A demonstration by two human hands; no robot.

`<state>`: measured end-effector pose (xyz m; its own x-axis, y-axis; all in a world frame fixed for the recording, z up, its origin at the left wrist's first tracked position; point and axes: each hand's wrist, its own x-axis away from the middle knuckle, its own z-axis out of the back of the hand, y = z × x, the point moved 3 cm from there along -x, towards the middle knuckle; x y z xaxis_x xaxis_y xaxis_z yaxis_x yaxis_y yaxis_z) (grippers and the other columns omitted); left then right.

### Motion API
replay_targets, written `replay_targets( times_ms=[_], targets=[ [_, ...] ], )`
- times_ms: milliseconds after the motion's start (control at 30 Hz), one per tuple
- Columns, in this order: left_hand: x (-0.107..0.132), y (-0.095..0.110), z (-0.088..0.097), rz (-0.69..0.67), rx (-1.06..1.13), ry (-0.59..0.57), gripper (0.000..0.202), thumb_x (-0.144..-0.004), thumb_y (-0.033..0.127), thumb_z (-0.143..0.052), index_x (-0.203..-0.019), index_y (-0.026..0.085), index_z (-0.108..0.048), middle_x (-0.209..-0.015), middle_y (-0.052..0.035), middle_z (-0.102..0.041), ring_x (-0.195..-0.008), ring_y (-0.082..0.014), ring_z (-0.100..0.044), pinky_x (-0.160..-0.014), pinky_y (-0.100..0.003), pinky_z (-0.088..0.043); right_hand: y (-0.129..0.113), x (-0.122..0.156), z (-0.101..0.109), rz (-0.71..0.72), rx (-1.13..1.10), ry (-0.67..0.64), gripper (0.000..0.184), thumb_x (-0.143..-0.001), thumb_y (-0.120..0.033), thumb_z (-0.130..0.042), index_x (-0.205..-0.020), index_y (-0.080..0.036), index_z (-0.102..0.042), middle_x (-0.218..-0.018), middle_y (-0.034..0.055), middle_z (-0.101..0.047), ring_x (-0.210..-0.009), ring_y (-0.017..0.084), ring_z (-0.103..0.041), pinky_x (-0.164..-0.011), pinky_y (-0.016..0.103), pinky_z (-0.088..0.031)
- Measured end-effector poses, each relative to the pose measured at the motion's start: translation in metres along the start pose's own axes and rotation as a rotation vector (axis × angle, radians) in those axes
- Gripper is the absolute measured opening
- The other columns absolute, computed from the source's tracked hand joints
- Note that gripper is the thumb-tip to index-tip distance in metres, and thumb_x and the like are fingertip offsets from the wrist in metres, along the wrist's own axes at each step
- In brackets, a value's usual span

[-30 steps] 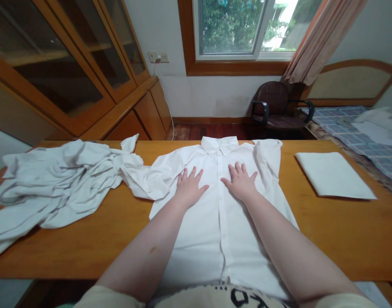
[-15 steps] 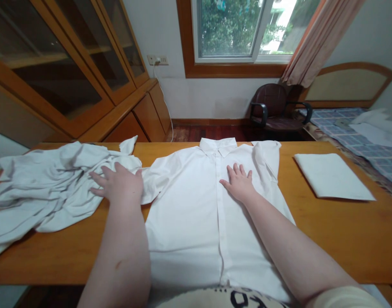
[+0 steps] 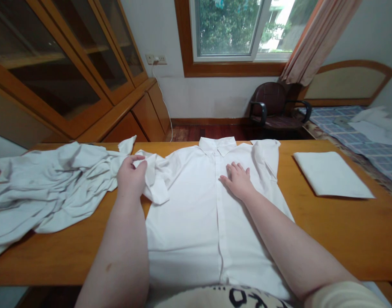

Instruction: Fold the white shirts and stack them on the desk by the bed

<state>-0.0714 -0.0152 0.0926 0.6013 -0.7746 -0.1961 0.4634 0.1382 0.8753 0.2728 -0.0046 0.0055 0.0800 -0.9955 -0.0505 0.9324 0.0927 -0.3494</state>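
A white button-up shirt [image 3: 189,201] lies front up on the table, its collar at the far edge. My left hand [image 3: 132,175] is closed in a pinch on the edge of the shirt's left-side sleeve [image 3: 157,175], which is lifted and bunched. My right hand [image 3: 238,179] rests flat on the shirt's chest, just right of the button strip, with its fingers stretched out. The other sleeve [image 3: 266,154] lies folded inward near the far edge. Beside my left hand is a heap of crumpled white clothes [image 3: 57,184].
A folded white cloth [image 3: 332,174] lies on the right of the wooden table [image 3: 343,239]. Beyond the table stand a brown armchair [image 3: 274,105], a bed [image 3: 363,128] and a glass-door cabinet [image 3: 96,98].
My left hand has gone from spread fingers over the sleeve's end to pinching it. That sleeve has been raised and bunched toward the shirt. My right hand stays in place.
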Motion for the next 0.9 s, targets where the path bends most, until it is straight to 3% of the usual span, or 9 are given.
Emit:
replay_targets(
  times_ms=[167,267,333,400,467,567,633,700,900],
  targets=[
    [0.017,0.016,-0.019,0.014,0.917,-0.402,0.037,-0.065,0.029,-0.071,-0.099,0.021,-0.059,-0.086,-0.0031,-0.066,-0.086,-0.0198,-0.064,-0.077,-0.034,-0.052,-0.002,0.0,0.005,0.184,-0.304,0.133,0.048,-0.089,-0.044,-0.05,-0.126,-0.014,-0.054,-0.141,0.016,-0.047,-0.13,0.027,-0.041,-0.11,0.047,-0.027],
    [0.04,0.024,-0.034,-0.005,0.934,-0.822,0.05,-0.071,0.038,-0.069,-0.117,0.022,-0.058,-0.116,-0.0111,-0.062,-0.108,-0.0257,-0.058,-0.086,-0.041,-0.05,-0.004,0.002,0.007,0.3,-0.484,0.13,0.039,-0.089,-0.041,-0.053,-0.12,-0.018,-0.058,-0.128,0.0126,-0.058,-0.119,0.023,-0.052,-0.102,0.04,-0.039],
    [0.052,0.022,-0.046,-0.005,0.782,-0.947,0.048,-0.073,0.037,-0.066,-0.118,0.02,-0.06,-0.12,-0.0133,-0.061,-0.111,-0.0285,-0.057,-0.089,-0.045,-0.049,-0.005,0.003,0.006,0.326,-0.563,0.054,0.034,-0.088,-0.039,-0.054,-0.116,-0.02,-0.059,-0.118,0.0101,-0.064,-0.11,0.022,-0.058,-0.097,0.039,-0.043],
    [0.054,0.018,-0.053,-0.087,0.566,-0.812,0.037,-0.076,0.034,-0.063,-0.11,0.018,-0.064,-0.114,-0.0126,-0.063,-0.108,-0.0285,-0.058,-0.092,-0.046,-0.047,-0.006,0.004,0.003,0.326,-0.645,-0.058,0.034,-0.088,-0.038,-0.055,-0.117,-0.022,-0.057,-0.111,0.008,-0.067,-0.102,0.021,-0.062,-0.091,0.038,-0.046],
    [0.048,0.013,-0.054,-0.219,0.25,-0.51,0.028,-0.08,0.029,-0.058,-0.106,0.02,-0.064,-0.114,-0.0106,-0.063,-0.112,-0.0279,-0.056,-0.099,-0.047,-0.041,-0.007,0.005,0.001,0.339,-0.732,-0.155,0.037,-0.087,-0.038,-0.056,-0.121,-0.023,-0.053,-0.109,0.0067,-0.068,-0.099,0.02,-0.063,-0.09,0.038,-0.047],
    [0.036,0.004,-0.05,-0.292,-0.294,-0.14,0.047,-0.078,0.026,-0.059,-0.124,0.02,-0.054,-0.137,-0.0138,-0.048,-0.131,-0.0326,-0.039,-0.108,-0.051,-0.029,-0.01,0.006,0.001,0.389,-0.791,-0.221,0.043,-0.085,-0.037,-0.061,-0.124,-0.024,-0.05,-0.11,0.0065,-0.068,-0.102,0.019,-0.062,-0.093,0.039,-0.046],
    [0.029,-0.007,-0.051,-0.212,-0.524,-0.14,0.071,-0.074,0.032,-0.065,-0.138,0.015,-0.039,-0.143,-0.0212,-0.04,-0.132,-0.0382,-0.036,-0.105,-0.053,-0.033,-0.012,0.007,0.002,0.43,-0.755,-0.227,0.048,-0.081,-0.037,-0.065,-0.125,-0.024,-0.05,-0.111,0.007,-0.067,-0.105,0.02,-0.061,-0.096,0.041,-0.044],
    [0.024,-0.02,-0.057,-0.134,-0.606,-0.278,0.082,-0.073,0.035,-0.066,-0.142,0.011,-0.03,-0.134,-0.0252,-0.049,-0.121,-0.0391,-0.049,-0.095,-0.05,-0.042,-0.014,0.007,0.003,0.468,-0.666,-0.203,0.055,-0.077,-0.039,-0.07,-0.127,-0.023,-0.051,-0.116,0.0091,-0.065,-0.109,0.023,-0.059,-0.098,0.043,-0.042],
    [0.021,-0.029,-0.078,-0.32,-0.659,-0.404,0.035,-0.077,0.018,-0.055,-0.111,0.018,-0.06,-0.104,-0.013,-0.065,-0.1,-0.0283,-0.062,-0.083,-0.034,-0.047,-0.021,0.007,0.0,0.617,-0.405,-0.135,0.063,-0.073,-0.046,-0.073,-0.126,-0.018,-0.056,-0.13,0.0147,-0.057,-0.12,0.029,-0.052,-0.102,0.046,-0.038]
  ],
)
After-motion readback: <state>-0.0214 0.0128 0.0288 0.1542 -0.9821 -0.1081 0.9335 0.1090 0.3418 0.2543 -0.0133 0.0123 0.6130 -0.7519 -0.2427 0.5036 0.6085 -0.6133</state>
